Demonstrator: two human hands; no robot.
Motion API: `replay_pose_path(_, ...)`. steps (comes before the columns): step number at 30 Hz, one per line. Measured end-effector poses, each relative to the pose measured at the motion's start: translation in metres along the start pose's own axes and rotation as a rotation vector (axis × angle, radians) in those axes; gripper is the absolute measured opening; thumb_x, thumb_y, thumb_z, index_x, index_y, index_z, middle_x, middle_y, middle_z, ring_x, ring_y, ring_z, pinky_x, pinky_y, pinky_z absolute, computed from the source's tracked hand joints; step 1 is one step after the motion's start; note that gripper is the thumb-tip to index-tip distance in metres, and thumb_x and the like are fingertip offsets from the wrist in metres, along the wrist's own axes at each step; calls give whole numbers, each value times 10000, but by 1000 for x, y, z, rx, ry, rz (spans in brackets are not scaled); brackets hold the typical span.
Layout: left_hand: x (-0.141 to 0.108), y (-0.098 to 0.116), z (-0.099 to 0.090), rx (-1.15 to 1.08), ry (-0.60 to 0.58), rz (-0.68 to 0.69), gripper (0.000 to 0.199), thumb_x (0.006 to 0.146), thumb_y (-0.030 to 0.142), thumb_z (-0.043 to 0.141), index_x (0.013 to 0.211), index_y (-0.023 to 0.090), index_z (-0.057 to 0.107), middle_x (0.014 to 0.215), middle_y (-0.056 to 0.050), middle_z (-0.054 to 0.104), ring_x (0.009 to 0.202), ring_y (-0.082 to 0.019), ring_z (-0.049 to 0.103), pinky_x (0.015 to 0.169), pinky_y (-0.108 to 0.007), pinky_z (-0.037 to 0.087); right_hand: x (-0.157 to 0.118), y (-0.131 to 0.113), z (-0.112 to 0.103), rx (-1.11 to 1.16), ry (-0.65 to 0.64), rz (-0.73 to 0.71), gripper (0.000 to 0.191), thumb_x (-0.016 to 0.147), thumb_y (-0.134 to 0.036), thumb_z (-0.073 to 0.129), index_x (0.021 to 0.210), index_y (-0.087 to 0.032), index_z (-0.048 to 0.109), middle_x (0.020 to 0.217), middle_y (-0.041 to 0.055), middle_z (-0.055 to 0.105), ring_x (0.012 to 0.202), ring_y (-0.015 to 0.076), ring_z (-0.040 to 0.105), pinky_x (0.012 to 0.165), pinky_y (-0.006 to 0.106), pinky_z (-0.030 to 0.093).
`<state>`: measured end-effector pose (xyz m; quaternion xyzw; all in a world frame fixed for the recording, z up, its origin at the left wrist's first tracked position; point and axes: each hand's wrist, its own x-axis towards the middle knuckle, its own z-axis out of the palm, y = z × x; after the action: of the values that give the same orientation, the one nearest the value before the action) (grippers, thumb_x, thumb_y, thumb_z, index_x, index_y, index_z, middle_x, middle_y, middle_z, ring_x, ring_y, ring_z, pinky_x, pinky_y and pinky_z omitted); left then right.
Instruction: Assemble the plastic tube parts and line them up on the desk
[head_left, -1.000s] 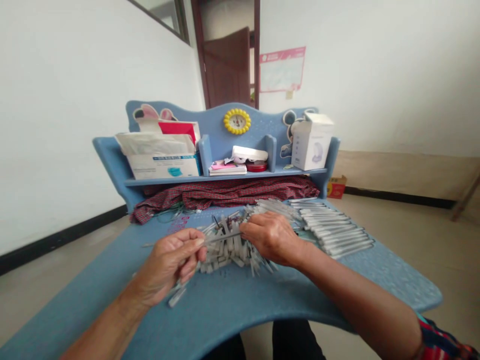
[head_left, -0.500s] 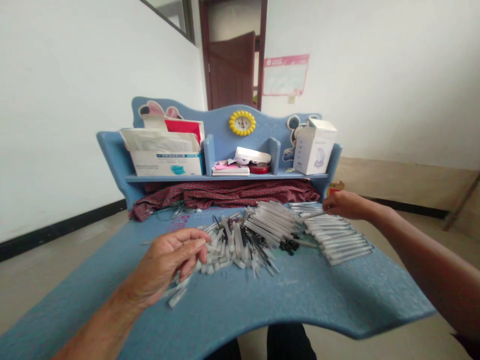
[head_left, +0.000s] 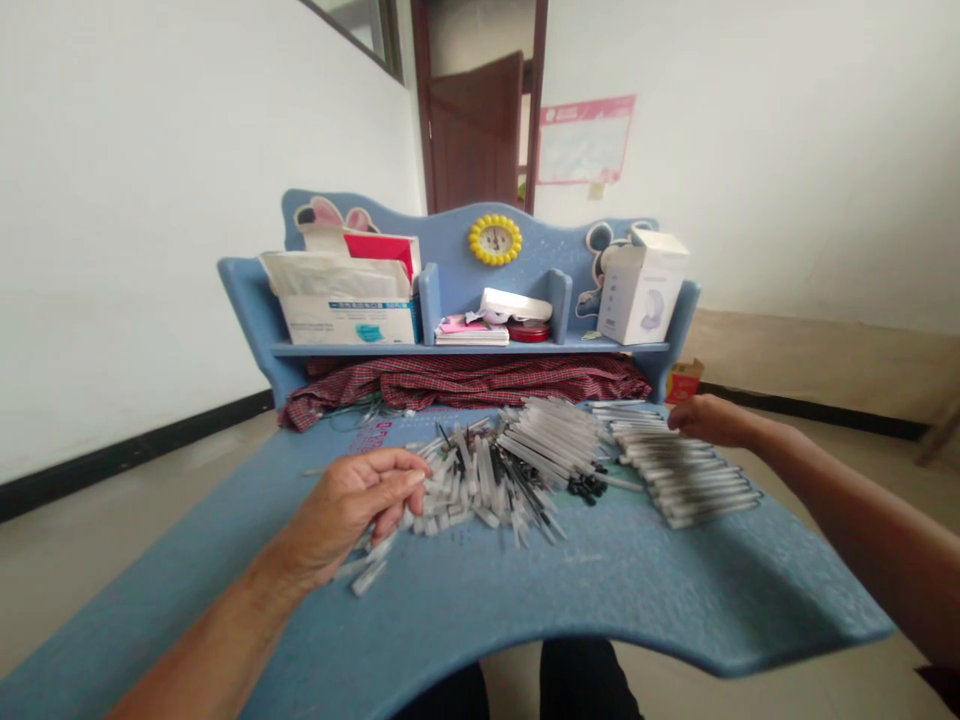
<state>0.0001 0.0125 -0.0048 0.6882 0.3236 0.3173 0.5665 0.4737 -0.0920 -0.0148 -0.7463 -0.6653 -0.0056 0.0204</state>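
The left hand (head_left: pixel 367 508) is at the left edge of a heap of short clear caps (head_left: pixel 457 490), with its thumb and forefinger together at the tips and the other fingers curled beneath. A few loose clear pieces (head_left: pixel 369 577) lie on the table just on the near side of that hand. The right hand (head_left: pixel 705 418) is at the far right, by the far right ends of a row of pens (head_left: pixel 694 490), with its fingers bent downward; it is small and a little blurred there, so I cannot tell whether they are clamped on a pen or apart. The pens lie side by side, dark-tipped at their right ends, on the right part of the blue table (head_left: pixel 585 600). Between the row and the heap is a stack of clear barrels (head_left: pixel 551 435), with a cluster of small black parts (head_left: pixel 587 487) at its near right end. Thin dark sticks (head_left: pixel 529 490) fan out toward the near side, between the caps and the barrels. Along the far side, a red checked cloth (head_left: pixel 465 382) lies under the shelf (head_left: pixel 375 350), which bears a mask box (head_left: pixel 352 320) on the left and a tall white box (head_left: pixel 637 290) on the right
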Motion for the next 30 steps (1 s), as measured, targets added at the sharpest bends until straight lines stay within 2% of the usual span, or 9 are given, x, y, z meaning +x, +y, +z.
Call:
replay_pose_path(4, -2, 3, 2, 4, 20, -1, 231, 715, 316, 624, 831, 117, 594, 585, -20, 604, 347, -28, 351, 319, -154, 256, -3, -27, -6, -39, 65, 28, 240, 761, -166, 449, 823, -176, 680, 820, 76, 689, 749, 177, 610, 676, 245, 407)
replay_pose_path(6, -3, 4, 3, 1, 24, 1, 229, 712, 316, 626, 825, 119, 595, 583, -17, 601, 347, -28, 349, 319, -154, 253, -8, -56, -12, -47, 106, 19, 262, 811, -214, 410, 821, -177, 670, 788, 76, 680, 718, 173, 604, 654, 247, 397)
replay_pose_path(10, -4, 5, 3, 17, 23, 9, 231, 715, 322, 624, 817, 117, 597, 577, -18, 600, 349, -30, 355, 324, -155, 253, -18, -127, -22, 50, 149, -185, 252, 844, -251, 420, 857, -178, 660, 769, 54, 679, 695, 139, 606, 635, 208, 384)
replay_pose_path(13, -4, 4, 2, 34, 11, 21, 236, 728, 334, 615, 814, 115, 597, 582, -20, 605, 351, -27, 364, 333, -155, 260, -23, -172, -23, -34, 123, -210, 246, 847, -285, 434, 891, -189, 657, 767, 63, 688, 726, 164, 625, 643, 228, 385)
replay_pose_path(16, -4, 4, 1, 32, 13, 29, 237, 723, 335, 616, 809, 114, 596, 585, -20, 606, 348, -28, 369, 333, -157, 262, -21, -201, -19, -175, 92, -189, 260, 842, -320, 442, 932, -193, 649, 771, 95, 693, 740, 213, 645, 630, 268, 404)
replay_pose_path(20, -5, 5, 2, 18, 28, 33, 237, 704, 334, 623, 800, 118, 593, 573, -14, 601, 339, -34, 371, 328, -164, 264, -11, -219, -10, -270, 36, -120, 269, 821, -312, 464, 915, -151, 659, 839, 161, 692, 791, 276, 655, 648, 336, 449)
replay_pose_path(24, -7, 6, 3, 36, 28, 40, 251, 699, 352, 618, 785, 118, 598, 571, -16, 602, 330, -35, 367, 328, -172, 263, 0, -224, -3, -248, -25, -48, 288, 797, -306, 494, 897, -114, 685, 883, 204, 683, 829, 311, 650, 672, 377, 469)
replay_pose_path(27, -8, 7, 2, 53, 12, 39, 250, 707, 351, 612, 786, 115, 596, 579, -21, 607, 336, -37, 373, 333, -173, 259, 6, -221, 0, -232, -40, -25, 291, 775, -335, 525, 880, -119, 689, 875, 189, 688, 812, 298, 652, 658, 358, 470)
replay_pose_path(30, -8, 7, 2, 54, -2, 46, 242, 714, 348, 607, 783, 116, 592, 576, -21, 610, 335, -35, 369, 338, -171, 252, 10, -216, 1, -195, -49, -6, 233, 748, -324, 544, 819, -155, 689, 829, 131, 697, 779, 252, 650, 619, 305, 453)
